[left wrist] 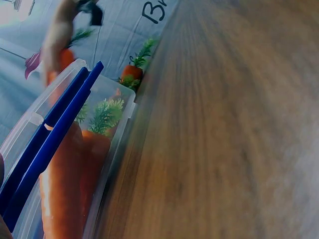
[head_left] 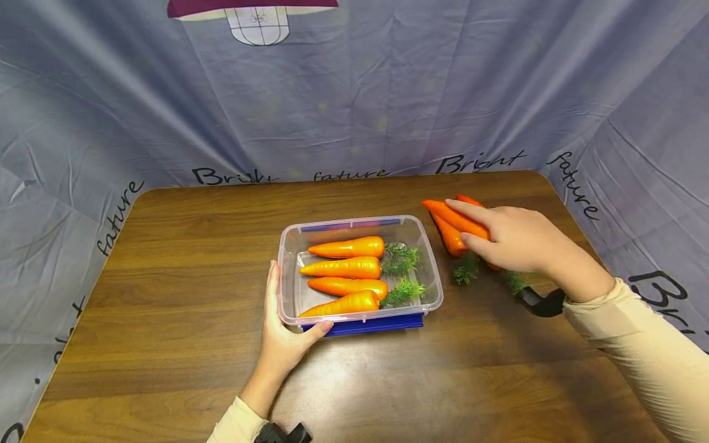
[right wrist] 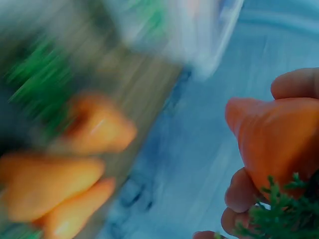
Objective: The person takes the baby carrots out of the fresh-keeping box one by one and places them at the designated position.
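A clear plastic food container [head_left: 434,271] with blue side clips holds several orange toy carrots [head_left: 346,267] with green tops, lying side by side. My left hand [head_left: 285,335] grips its near left corner, the thumb on the front rim and the fingers along the left wall. To the right of the container, my right hand [head_left: 515,240] holds another carrot [head_left: 462,220] by its body, tip pointing left. In the right wrist view this carrot [right wrist: 279,139] sits between thumb and fingers, raised above the table. Beneath it lies a carrot [head_left: 453,243], and a redder tip [head_left: 468,200] shows behind.
The brown wooden table [head_left: 183,295] carries everything. Grey-blue curtains [head_left: 354,111] with black lettering stand behind it and at both sides. Several loose carrots [right wrist: 55,184] appear blurred in the right wrist view. A blue clip [head_left: 365,325] hangs at the container's front.
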Tool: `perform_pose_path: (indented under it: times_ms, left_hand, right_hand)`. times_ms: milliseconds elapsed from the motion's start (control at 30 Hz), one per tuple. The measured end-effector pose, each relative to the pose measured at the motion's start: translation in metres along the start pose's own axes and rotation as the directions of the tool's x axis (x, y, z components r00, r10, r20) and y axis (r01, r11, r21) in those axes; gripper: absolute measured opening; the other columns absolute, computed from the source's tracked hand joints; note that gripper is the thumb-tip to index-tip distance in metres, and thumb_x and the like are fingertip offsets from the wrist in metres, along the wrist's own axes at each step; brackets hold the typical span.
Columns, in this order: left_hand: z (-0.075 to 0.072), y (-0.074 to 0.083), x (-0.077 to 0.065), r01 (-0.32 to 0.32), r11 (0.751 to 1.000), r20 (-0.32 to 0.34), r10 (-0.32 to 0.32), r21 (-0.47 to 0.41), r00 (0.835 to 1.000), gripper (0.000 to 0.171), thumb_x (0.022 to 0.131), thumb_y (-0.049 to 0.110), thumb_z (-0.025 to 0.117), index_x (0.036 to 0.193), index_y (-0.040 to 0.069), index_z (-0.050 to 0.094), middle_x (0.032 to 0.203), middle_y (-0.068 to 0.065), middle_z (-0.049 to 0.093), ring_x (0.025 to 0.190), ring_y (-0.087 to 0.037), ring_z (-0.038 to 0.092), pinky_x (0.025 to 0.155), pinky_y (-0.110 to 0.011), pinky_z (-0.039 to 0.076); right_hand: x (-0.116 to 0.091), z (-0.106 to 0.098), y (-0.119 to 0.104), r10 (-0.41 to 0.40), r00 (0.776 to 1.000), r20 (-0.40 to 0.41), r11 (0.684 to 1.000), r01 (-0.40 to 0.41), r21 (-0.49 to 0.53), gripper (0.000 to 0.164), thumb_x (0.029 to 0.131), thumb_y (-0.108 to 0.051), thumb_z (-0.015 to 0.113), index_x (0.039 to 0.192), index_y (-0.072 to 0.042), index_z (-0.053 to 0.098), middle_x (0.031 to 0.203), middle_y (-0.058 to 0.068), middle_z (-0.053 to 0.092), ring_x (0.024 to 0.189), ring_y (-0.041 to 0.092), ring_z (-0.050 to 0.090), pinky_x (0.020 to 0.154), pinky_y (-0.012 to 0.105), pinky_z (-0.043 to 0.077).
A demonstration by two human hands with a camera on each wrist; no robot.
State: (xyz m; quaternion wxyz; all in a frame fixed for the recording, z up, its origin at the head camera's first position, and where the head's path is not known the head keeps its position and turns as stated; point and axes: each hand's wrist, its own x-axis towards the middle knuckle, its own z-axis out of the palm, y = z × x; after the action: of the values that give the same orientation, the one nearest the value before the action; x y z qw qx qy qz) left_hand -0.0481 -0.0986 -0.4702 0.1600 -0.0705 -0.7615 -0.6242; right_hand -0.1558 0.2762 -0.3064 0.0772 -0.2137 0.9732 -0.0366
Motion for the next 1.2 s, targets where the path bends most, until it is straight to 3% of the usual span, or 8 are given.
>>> perform_pose_path:
  times_ms: [133, 300, 433, 567, 800, 1033, 1200]
  left_hand:
    - [-0.001, -0.002, -0.001, -0.003, 1.0, -0.005, 0.003, 0.0, 1.0, 0.133, 0.056, 0.001, 0.093, 0.16, 0.026, 0.014, 0.168, 0.001, 0.011, 0.154, -0.019, 0.015, 0.122, -0.016, 0.017]
    - [-0.003, -0.002, -0.002, -0.007, 1.0, -0.016, 0.007, 0.005, 1.0, 0.132, 0.056, 0.001, 0.093, 0.16, 0.025, 0.014, 0.168, -0.002, 0.011, 0.154, -0.02, 0.015, 0.122, -0.016, 0.018]
    - [-0.004, -0.002, -0.003, 0.001, 1.0, -0.022, 0.0, 0.009, 1.0, 0.132, 0.056, 0.001, 0.093, 0.16, 0.025, 0.015, 0.168, -0.004, 0.011, 0.154, -0.02, 0.014, 0.122, -0.016, 0.017]
    - [-0.004, -0.003, -0.004, 0.009, 1.0, -0.015, -0.009, 0.002, 1.0, 0.132, 0.056, 0.001, 0.093, 0.16, 0.025, 0.014, 0.168, -0.01, 0.01, 0.154, -0.021, 0.014, 0.121, -0.014, 0.017]
    - [-0.004, -0.001, -0.004, 0.003, 1.0, -0.018, -0.003, -0.003, 1.0, 0.132, 0.056, 0.0, 0.092, 0.16, 0.024, 0.014, 0.168, -0.012, 0.01, 0.154, -0.021, 0.014, 0.121, -0.015, 0.017]
    - [-0.004, 0.002, -0.003, 0.008, 1.0, -0.02, -0.008, -0.002, 1.0, 0.134, 0.056, -0.001, 0.092, 0.16, 0.026, 0.013, 0.168, 0.002, 0.011, 0.154, -0.017, 0.015, 0.122, -0.017, 0.016]
    - [-0.004, 0.001, -0.002, -0.001, 1.0, -0.017, 0.001, 0.014, 1.0, 0.134, 0.055, 0.001, 0.092, 0.16, 0.026, 0.013, 0.168, -0.006, 0.01, 0.154, -0.018, 0.015, 0.122, -0.017, 0.016]
  right_hand:
    - [-0.016, 0.011, 0.055, 0.123, 0.991, 0.049, 0.992, -0.124, 0.028, 0.066, 0.101, -0.054, 0.041, 0.159, -0.031, 0.021, 0.133, 0.029, 0.059, 0.103, 0.045, 0.065, 0.068, 0.055, 0.051]
    - [-0.025, 0.024, 0.11, 0.225, 0.966, 0.126, 0.97, -0.234, 0.063, 0.069, 0.102, -0.055, 0.038, 0.16, -0.026, 0.015, 0.128, 0.034, 0.057, 0.091, 0.041, 0.062, 0.063, 0.046, 0.046]
    - [-0.026, 0.036, 0.136, 0.248, 0.95, 0.189, 0.961, -0.266, 0.078, 0.071, 0.103, -0.055, 0.037, 0.16, -0.018, 0.016, 0.142, 0.041, 0.042, 0.112, 0.06, 0.052, 0.075, 0.062, 0.048]
    - [-0.022, 0.047, 0.15, 0.245, 0.943, 0.225, 0.959, -0.27, 0.09, 0.071, 0.103, -0.053, 0.037, 0.159, -0.013, 0.02, 0.146, 0.042, 0.034, 0.125, 0.068, 0.038, 0.086, 0.074, 0.041]
    - [-0.007, 0.056, 0.16, 0.205, 0.95, 0.237, 0.962, -0.24, 0.132, 0.064, 0.104, -0.042, 0.041, 0.156, -0.008, 0.028, 0.143, 0.043, 0.037, 0.123, 0.066, 0.041, 0.089, 0.073, 0.042]
    - [0.006, 0.055, 0.165, 0.189, 0.951, 0.245, 0.945, -0.244, 0.217, 0.065, 0.104, -0.038, 0.04, 0.156, -0.003, 0.024, 0.143, 0.045, 0.036, 0.124, 0.066, 0.04, 0.095, 0.073, 0.039]
    - [0.015, 0.058, 0.168, 0.196, 0.943, 0.268, 0.934, -0.263, 0.242, 0.068, 0.105, -0.04, 0.04, 0.158, -0.006, 0.017, 0.147, 0.044, 0.029, 0.129, 0.067, 0.033, 0.1, 0.075, 0.033]
